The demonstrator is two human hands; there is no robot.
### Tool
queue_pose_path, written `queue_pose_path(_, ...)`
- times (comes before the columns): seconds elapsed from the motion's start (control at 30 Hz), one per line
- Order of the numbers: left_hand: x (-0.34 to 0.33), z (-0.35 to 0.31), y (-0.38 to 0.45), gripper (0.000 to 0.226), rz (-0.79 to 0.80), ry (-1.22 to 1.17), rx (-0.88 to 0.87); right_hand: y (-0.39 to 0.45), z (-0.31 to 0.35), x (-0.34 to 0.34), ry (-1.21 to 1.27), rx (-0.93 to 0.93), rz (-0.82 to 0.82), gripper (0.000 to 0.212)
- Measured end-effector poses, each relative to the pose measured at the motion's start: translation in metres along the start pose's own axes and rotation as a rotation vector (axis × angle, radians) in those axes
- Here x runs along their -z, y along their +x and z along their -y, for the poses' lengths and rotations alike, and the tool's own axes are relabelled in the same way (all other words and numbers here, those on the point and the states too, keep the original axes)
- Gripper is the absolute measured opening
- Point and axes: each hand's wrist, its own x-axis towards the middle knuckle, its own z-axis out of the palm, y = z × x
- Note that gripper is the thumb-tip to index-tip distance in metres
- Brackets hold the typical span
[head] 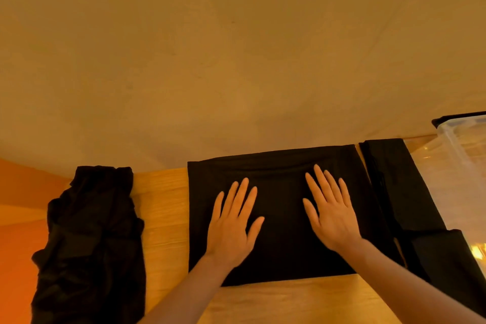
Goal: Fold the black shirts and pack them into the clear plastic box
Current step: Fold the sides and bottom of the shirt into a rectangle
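Observation:
A black shirt (278, 258) lies folded into a neat rectangle on the wooden table (165, 218), straight in front of me. My left hand (231, 223) presses flat on its left half, fingers straight and spread. My right hand (328, 210) presses flat on its right half the same way. Another folded black shirt (410, 192) lies just to the right, running along the clear plastic box (462, 155) at the right edge. A crumpled heap of black shirts (89, 244) sits at the table's left end.
A pale cloth backdrop (236, 60) hangs behind the table's far edge. A black lid or rim (447, 119) shows behind the box. To the left of the table an orange surface (18, 218) is visible. Bare wood shows near my forearms.

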Motion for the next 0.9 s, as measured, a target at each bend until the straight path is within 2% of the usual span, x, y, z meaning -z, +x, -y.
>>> queue_pose_path(0.17, -0.008, 0.007, -0.038, 0.067, 0.053, 0.046, 0.088, -0.034, 0.006, -0.011, -0.002, -0.076, -0.003, 0.060)
queue_pose_path(0.6, -0.012, -0.034, -0.165, 0.069, 0.098, 0.037, 0.181, -0.148, 0.018, -0.021, 0.021, 0.004, 0.030, 0.059)
queue_pose_path(0.73, -0.003, -0.045, -0.177, 0.059, -0.004, -0.063, 0.213, -0.158, 0.013, -0.011, 0.094, 0.026, -0.013, 0.054)
queue_pose_path(0.9, 0.018, -0.018, -0.117, 0.035, -0.236, -0.053, 0.270, -0.105, -0.006, 0.010, 0.098, 0.065, -0.168, 0.030)
